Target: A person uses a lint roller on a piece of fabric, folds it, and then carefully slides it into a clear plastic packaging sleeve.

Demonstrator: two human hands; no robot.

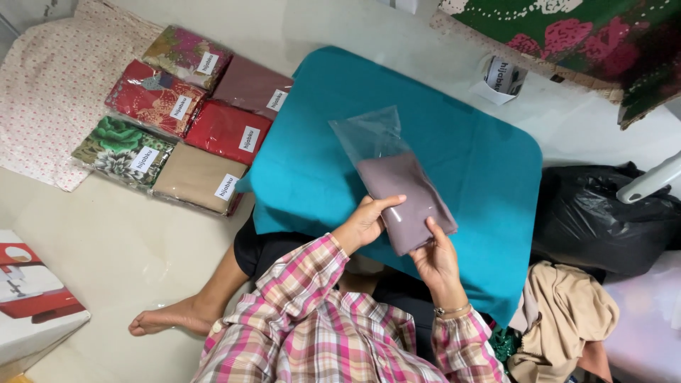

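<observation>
A folded mauve cloth (410,196) sits inside a clear plastic bag (369,135), whose empty top end sticks up past the cloth. My left hand (367,221) grips the packet's left edge with the thumb across its front. Holding its lower end from underneath is my right hand (435,262). The packet hovers over a teal cloth (319,156) spread on my lap. Both arms wear pink plaid sleeves.
Several bagged folded cloths with white labels (186,117) lie in rows on the floor at left, beside a dotted white fabric (50,92). A black plastic bag (603,220) and tan cloth (567,312) are at right. A white and red box (32,298) stands lower left.
</observation>
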